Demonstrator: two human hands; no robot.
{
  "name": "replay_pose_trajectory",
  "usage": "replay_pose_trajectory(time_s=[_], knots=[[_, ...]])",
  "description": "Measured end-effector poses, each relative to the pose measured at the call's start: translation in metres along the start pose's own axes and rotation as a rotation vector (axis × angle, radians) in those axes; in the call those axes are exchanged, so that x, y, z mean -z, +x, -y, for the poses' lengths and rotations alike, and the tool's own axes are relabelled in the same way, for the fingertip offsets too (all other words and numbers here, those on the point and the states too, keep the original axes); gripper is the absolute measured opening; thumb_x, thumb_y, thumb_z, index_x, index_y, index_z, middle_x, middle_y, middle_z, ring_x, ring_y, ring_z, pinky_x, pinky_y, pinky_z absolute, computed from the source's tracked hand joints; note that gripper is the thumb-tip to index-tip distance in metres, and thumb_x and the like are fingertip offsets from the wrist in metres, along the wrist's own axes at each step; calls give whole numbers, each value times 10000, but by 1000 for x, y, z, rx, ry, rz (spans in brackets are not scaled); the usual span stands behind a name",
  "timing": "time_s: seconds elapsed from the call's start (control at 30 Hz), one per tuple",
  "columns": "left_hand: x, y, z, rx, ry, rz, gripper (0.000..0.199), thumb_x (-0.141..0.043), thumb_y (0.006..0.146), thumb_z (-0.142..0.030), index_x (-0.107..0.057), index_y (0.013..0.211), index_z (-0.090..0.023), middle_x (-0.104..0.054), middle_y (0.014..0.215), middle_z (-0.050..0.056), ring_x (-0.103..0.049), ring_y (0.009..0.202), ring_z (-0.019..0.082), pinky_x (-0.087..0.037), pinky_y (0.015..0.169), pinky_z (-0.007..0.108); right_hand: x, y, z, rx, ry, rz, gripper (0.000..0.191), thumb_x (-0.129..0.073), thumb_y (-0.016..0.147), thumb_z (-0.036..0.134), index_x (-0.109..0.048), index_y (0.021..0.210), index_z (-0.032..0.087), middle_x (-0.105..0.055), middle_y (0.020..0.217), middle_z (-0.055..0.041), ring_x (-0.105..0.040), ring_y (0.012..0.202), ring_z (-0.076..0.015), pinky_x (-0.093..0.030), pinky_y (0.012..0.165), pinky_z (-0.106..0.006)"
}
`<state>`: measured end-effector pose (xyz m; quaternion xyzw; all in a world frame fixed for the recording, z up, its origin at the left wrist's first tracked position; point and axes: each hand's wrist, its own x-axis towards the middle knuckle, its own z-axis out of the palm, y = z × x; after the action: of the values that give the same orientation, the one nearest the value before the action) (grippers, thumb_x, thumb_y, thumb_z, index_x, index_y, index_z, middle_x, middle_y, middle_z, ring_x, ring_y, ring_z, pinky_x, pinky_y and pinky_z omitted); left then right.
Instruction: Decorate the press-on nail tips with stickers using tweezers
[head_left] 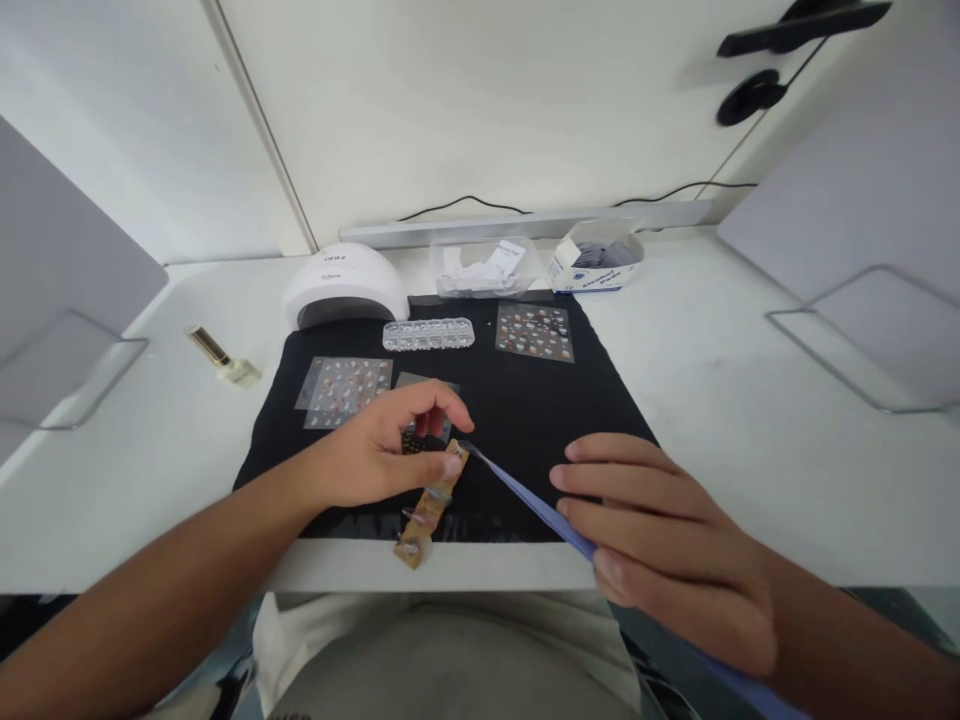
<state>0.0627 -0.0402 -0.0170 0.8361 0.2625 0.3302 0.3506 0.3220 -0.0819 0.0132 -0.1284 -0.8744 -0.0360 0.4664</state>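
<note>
My right hand (667,540) is closed on a pair of slim purple tweezers (536,503), whose dark tip reaches the far end of a brown strip (416,527). Several small nail-like pieces sit along this strip, which lies aslant over the front edge of the black mat. My left hand (390,440) hovers over the mat with thumb and index finger apart. Its thumb is at the strip's far end; whether it presses on it I cannot tell. Partly hidden under that hand is a dark sticker sheet (448,428).
Clear sticker sheets (345,390) and another sheet (534,332) lie on the black mat (600,400). Behind are a clear compartment case (428,334), a white nail lamp (346,285), a plastic tub (484,270) and an alcohol pad box (598,262). A polish bottle (223,357) lies left.
</note>
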Motion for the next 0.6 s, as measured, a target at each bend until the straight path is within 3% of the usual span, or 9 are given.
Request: replay_pose_trajectory(time_s=[0.07, 0.13, 0.3, 0.6], knots=[[-1, 0, -1, 1, 34, -12, 143, -606, 900, -199, -600, 1043, -194, -648, 937, 50, -586, 798, 162, -538, 717, 301, -5, -2, -1, 229, -75, 75, 326, -578, 851, 55, -565, 588, 247, -746, 684, -9, -745, 755, -192, -690, 717, -369], [-2, 1, -2, -18, 72, -7, 134, -603, 887, -157, -606, 1016, -195, -644, 913, 39, -576, 797, 164, -521, 733, 312, -11, -6, -3, 335, -129, 84, 330, -577, 818, 55, -554, 556, 255, -723, 674, -10, -717, 773, -202, -676, 687, -371], [0, 2, 2, -97, 123, 51, 229, -600, 884, -108, -641, 1094, -190, -671, 1030, 79, -613, 977, 213, -520, 881, 389, -18, -12, -5, 373, -124, 69, 272, -604, 774, 83, -580, 575, 267, -713, 666, 3, -695, 760, -211, -668, 681, -358], [4, 3, 8, -76, 216, 100, 228, -557, 869, -57, -654, 1041, -170, -654, 975, 71, -582, 925, 221, -507, 847, 390, -17, -21, -13, 400, -147, 97, 229, -619, 779, 103, -599, 626, 273, -740, 703, -8, -694, 776, -219, -660, 689, -374]])
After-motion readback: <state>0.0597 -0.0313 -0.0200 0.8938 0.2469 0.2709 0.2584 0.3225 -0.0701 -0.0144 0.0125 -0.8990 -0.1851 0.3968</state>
